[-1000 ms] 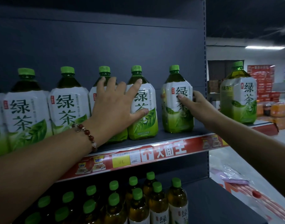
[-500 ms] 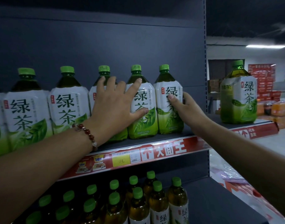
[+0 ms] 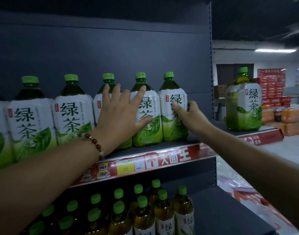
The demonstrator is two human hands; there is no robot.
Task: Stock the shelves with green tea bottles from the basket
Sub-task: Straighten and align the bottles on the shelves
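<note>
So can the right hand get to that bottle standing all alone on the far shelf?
Probably yes, with a stretch. The right hand is wrapped around the end bottle of the row, so it must let go first. Nothing shows in front of the lone bottle, though the shelf's upright post stands between.

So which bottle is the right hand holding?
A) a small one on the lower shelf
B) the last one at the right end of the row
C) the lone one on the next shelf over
B: the right hand wraps the end bottle of the row, thumb on its label, while the left hand lies flat on its neighbours.
</note>
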